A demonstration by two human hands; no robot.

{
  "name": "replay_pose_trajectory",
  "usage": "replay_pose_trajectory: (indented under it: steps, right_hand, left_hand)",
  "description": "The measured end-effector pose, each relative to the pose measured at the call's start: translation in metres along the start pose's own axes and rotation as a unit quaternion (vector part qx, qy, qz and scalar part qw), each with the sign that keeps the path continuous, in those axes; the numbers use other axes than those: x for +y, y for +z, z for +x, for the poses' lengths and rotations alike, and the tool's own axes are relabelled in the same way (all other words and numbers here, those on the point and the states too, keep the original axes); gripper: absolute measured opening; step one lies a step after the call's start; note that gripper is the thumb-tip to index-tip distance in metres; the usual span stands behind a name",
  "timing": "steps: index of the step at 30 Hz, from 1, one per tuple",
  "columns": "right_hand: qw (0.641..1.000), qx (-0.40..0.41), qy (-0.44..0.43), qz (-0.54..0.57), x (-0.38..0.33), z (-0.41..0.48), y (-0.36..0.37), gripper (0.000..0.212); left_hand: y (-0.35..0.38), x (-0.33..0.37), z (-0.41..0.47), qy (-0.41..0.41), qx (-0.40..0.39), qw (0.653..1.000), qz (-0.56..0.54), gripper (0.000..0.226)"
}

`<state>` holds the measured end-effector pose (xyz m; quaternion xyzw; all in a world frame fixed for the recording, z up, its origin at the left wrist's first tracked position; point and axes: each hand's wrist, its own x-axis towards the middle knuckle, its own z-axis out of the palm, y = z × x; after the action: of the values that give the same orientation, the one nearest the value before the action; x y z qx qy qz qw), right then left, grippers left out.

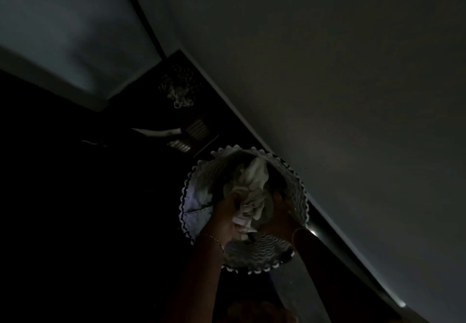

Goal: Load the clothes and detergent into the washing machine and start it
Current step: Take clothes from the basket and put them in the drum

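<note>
The scene is very dark. A round laundry basket (300,196) with a wavy-striped lining and zigzag rim stands on the floor beside a wall. Inside it lies a bundle of pale clothes (254,181). My left hand (225,211) grips the bundle from the left. My right hand (278,215) holds it from the right, fingers partly hidden in the cloth. Both forearms reach down from the lower edge of the view. No washing machine or detergent shows.
A grey wall (353,95) fills the right side, with a baseboard running diagonally. On the dark floor beyond the basket lie a slatted vent or grate (198,128), a pale patterned object (179,90) and a thin light strip (161,131).
</note>
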<state>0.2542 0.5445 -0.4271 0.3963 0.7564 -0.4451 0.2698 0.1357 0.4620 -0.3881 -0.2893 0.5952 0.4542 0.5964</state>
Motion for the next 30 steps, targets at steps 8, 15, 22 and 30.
replay_pose_trajectory:
  steps: [8, 15, 22, 30]
  right_hand:
    - [0.995, 0.022, -0.056, 0.078, -0.044, -0.08, -0.033, 0.123]
    - [0.986, 0.088, -0.111, 0.092, -0.071, -0.123, -0.034, 0.088]
    - [0.966, 0.132, -0.112, 0.193, -0.09, -0.138, -0.055, 0.095]
    - [0.97, 0.201, -0.125, 0.055, -0.145, -0.187, -0.074, 0.097]
  left_hand:
    - [0.03, 0.021, -0.142, 0.053, -0.119, 0.982, -0.135, 0.042]
    - [0.046, 0.035, -0.244, 0.164, -0.084, 0.979, -0.085, 0.028]
    - [0.039, 0.044, -0.314, 0.18, -0.137, 0.967, -0.121, 0.048]
    - [0.022, 0.056, -0.378, 0.163, -0.254, 0.943, -0.142, 0.029]
